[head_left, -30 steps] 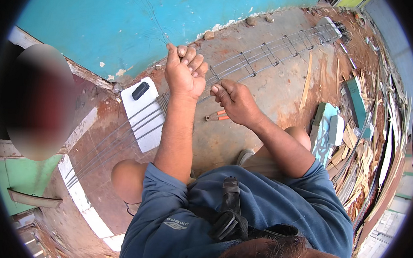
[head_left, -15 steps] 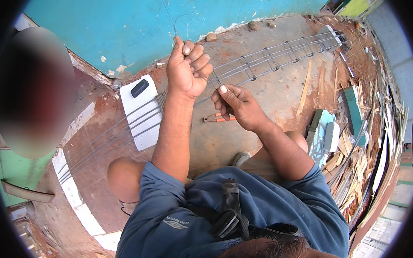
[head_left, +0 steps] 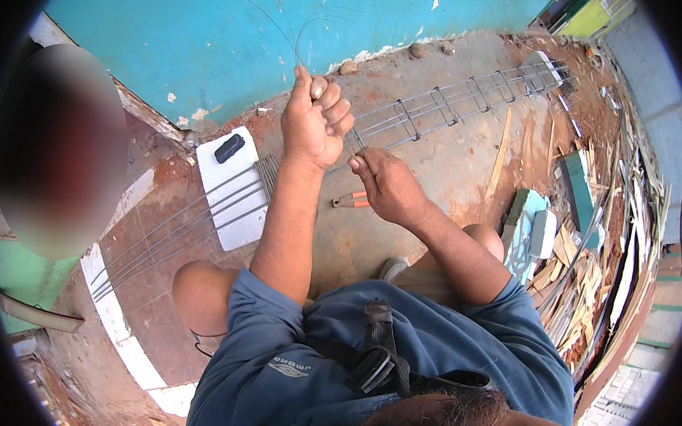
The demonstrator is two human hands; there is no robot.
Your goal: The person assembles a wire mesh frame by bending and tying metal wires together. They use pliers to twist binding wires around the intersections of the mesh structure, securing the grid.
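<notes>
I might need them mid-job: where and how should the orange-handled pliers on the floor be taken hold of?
Probably best by the two orange handles, coming from above and the right with the right hand. The pliers look to lie flat, head to the left and handles running rightward, slightly spread, toward that hand, which seems to hide their far ends.

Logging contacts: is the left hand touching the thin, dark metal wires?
Touching: the head view shows the wires emerging from the left hand by its thumb.
</notes>
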